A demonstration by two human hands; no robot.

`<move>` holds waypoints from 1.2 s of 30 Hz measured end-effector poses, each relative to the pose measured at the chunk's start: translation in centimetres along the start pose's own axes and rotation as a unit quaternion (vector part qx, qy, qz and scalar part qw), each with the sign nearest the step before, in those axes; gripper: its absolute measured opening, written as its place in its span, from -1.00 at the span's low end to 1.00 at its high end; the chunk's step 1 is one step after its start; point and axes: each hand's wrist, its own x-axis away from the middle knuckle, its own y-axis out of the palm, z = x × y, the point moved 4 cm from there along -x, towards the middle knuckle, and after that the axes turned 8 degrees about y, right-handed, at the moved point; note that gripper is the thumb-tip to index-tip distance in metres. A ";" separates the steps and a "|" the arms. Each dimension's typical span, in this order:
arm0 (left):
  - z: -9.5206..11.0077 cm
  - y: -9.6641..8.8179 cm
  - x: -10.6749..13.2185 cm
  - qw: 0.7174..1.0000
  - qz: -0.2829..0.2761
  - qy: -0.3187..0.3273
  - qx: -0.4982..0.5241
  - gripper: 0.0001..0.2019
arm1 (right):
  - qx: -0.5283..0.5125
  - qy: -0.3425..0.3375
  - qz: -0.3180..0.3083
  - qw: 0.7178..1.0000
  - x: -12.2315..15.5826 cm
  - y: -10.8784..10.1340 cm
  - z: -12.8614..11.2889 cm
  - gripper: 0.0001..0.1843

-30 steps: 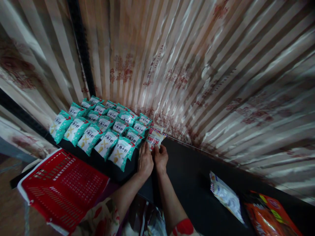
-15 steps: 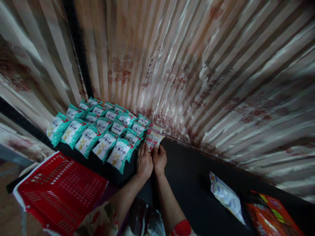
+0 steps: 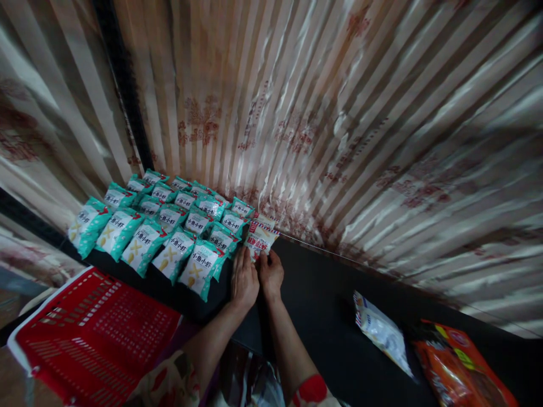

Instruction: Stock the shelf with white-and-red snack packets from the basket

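Observation:
A white snack bag point(image 3: 257, 244) with red lettering and a striped top edge lies at the right end of rows of teal snack bags point(image 3: 199, 267). My left hand point(image 3: 245, 280) rests along its lower left side, fingers stretched out and close together, near the closest teal bags. At its lower right, my right hand point(image 3: 271, 274) has its fingers curled on the bag, with the thumb on the front. Another pale bag edge shows just behind it, partly covered. My fingers hide the bag's lower end.
Beneath the bags runs a black shelf point(image 3: 314, 316). A red shopping basket point(image 3: 102, 333) stands at the lower left. Farther right lie a white and blue bag point(image 3: 382, 333) and an orange packet point(image 3: 462, 362). Creased patterned sheeting point(image 3: 297, 113) hangs behind, with a dark post point(image 3: 123, 85) on the left.
The whole scene has shifted slightly left in view as the camera turned. Both hands stay at the white snack bag, with little visible movement against it.

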 end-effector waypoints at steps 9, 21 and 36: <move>-0.1 0.2 -0.1 1.000 -0.015 0.003 -0.004 -0.57 | -0.011 -0.021 0.023 0.999 0.1 0.2 -0.3 -0.49; -0.1 0.0 -0.2 1.000 -0.010 0.002 -0.004 -0.57 | 0.071 -0.083 0.089 0.990 0.1 0.9 0.2 -0.50; -0.4 0.3 0.0 1.000 -0.010 0.005 -0.017 -0.57 | 0.083 -0.086 0.042 0.992 -0.4 1.3 0.8 -0.54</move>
